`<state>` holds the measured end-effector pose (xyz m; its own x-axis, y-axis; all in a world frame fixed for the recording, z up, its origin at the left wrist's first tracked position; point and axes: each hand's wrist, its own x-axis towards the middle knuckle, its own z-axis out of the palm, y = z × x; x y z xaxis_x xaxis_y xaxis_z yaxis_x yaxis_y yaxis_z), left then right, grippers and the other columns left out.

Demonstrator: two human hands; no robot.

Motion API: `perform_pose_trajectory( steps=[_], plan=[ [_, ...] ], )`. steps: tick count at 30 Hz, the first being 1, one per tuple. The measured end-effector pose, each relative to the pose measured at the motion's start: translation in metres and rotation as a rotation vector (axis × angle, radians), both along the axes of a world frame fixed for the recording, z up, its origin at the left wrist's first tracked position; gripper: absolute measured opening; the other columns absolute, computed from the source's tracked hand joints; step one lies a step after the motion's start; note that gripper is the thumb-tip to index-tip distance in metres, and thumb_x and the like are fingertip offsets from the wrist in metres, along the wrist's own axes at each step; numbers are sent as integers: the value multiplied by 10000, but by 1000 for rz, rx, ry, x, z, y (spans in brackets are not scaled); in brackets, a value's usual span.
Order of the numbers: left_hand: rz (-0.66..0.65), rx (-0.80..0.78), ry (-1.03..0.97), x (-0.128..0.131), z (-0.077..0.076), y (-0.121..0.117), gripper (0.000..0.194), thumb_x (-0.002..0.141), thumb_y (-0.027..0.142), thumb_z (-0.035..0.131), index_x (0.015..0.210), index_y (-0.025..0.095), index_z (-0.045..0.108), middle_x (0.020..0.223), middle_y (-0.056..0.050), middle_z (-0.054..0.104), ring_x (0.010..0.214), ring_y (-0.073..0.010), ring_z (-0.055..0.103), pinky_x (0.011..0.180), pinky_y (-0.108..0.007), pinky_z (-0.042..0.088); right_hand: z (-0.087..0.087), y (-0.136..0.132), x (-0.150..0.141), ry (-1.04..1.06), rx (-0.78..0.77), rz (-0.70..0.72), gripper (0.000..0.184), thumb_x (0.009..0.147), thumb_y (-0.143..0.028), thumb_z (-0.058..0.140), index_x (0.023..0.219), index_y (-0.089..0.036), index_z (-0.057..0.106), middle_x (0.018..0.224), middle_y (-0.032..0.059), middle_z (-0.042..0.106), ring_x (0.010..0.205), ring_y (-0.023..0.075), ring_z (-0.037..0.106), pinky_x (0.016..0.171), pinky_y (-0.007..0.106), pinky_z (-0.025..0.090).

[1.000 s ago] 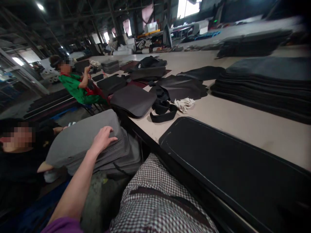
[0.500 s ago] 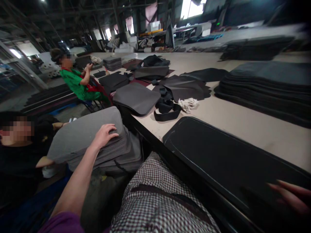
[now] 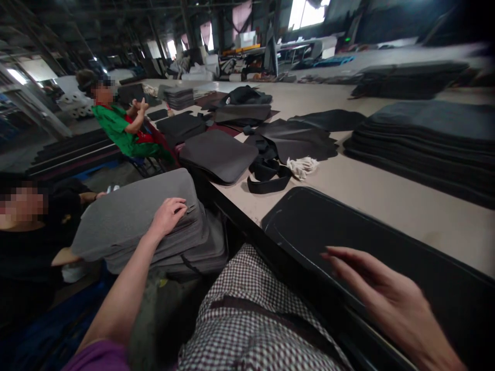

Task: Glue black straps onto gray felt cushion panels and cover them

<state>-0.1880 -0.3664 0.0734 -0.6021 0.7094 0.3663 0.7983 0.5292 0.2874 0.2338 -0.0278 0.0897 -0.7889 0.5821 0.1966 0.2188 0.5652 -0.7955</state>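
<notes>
My left hand (image 3: 167, 216) rests on the near corner of the top grey pad in a stack of grey pads (image 3: 127, 214) beside the table, fingers curled over its edge. My right hand (image 3: 381, 296) hovers open, fingers stretched out, over the long black panel (image 3: 309, 221) that lies at the table's near edge. My checked shirt (image 3: 251, 319) fills the bottom middle.
The beige table (image 3: 386, 190) carries a dark grey cushion (image 3: 218, 154), black straps (image 3: 268, 178), a white cloth (image 3: 301, 166), black sheets (image 3: 297, 139) and tall stacks of dark pads (image 3: 425, 136). A person in green (image 3: 116, 129) and a person in black (image 3: 27, 232) sit at left.
My right hand has come in from the lower right and now reaches leftward over the black panel. My left hand has stayed on the grey stack, fingers curling slightly.
</notes>
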Motion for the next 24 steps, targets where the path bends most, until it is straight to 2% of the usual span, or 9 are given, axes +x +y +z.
perform_pose_trajectory(
  steps=[2, 4, 7, 10, 13, 15, 19, 21, 24],
  plan=[
    [15, 30, -68, -3, 2, -1, 238, 933, 343, 546, 845, 236, 739, 1190, -72, 737, 1108, -251, 643, 1028, -442, 477, 6, -22, -43, 52, -20, 203, 254, 973, -450, 599, 1161, -319, 710, 1065, 41, 775, 901, 220, 761, 761, 329, 646],
    [25, 67, -127, -6, 3, -3, 226, 909, 330, 556, 806, 236, 734, 1193, -65, 740, 1114, -244, 656, 1020, -425, 485, 7, -45, -87, 53, 31, 426, 230, 1015, -355, 542, 1188, -297, 681, 1103, 39, 757, 969, 202, 742, 842, 342, 632],
    [32, 108, -175, -9, 3, -3, 199, 866, 304, 579, 761, 235, 733, 1188, -60, 745, 1110, -239, 670, 1012, -415, 494, 3, -77, -150, 133, 152, 662, 293, 1018, -221, 495, 1279, -254, 623, 1306, 72, 687, 1176, 209, 673, 1015, 390, 571],
    [51, 117, -182, -8, 3, 0, 189, 839, 296, 593, 743, 239, 745, 1179, -59, 752, 1109, -248, 673, 1030, -436, 491, -3, -106, -209, 133, 296, 791, 463, 951, -114, 536, 1404, -215, 537, 1545, 103, 509, 1363, 244, 546, 1119, 428, 497],
    [64, 156, -214, -6, 3, 6, 189, 826, 319, 608, 744, 234, 755, 1165, -76, 757, 1109, -259, 676, 1053, -456, 483, -10, -127, -256, 46, 413, 845, 711, 868, -43, 572, 1537, -203, 393, 1656, 115, 340, 1372, 281, 526, 1076, 452, 527],
    [86, 251, -293, -6, 3, 6, 189, 813, 347, 627, 749, 221, 752, 1177, -89, 752, 1114, -260, 677, 1047, -443, 493, -16, -136, -278, -35, 469, 855, 811, 830, -38, 608, 1575, -215, 342, 1672, 120, 301, 1311, 306, 568, 1017, 474, 562],
    [364, 754, -468, -22, 11, -17, 261, 758, 441, 647, 829, 198, 709, 1037, -87, 767, 950, -231, 704, 835, -364, 582, -31, -144, -295, -153, 488, 886, 869, 756, -28, 696, 1549, -227, 401, 1658, 124, 331, 1236, 324, 617, 993, 474, 571],
    [475, 950, -484, -34, 25, -45, 353, 785, 504, 556, 933, 209, 680, 946, -57, 760, 899, -215, 696, 776, -354, 591, -37, -145, -296, -146, 421, 896, 817, 768, -15, 669, 1523, -222, 437, 1658, 121, 332, 1254, 326, 612, 1010, 483, 559],
    [476, 1084, -409, -43, 57, -93, 533, 849, 606, 335, 1060, 233, 652, 943, -17, 755, 1016, -233, 679, 829, -401, 589, -41, -146, -297, -114, 304, 900, 724, 800, 1, 602, 1484, -202, 480, 1648, 126, 351, 1306, 322, 588, 1042, 501, 535]
  ],
)
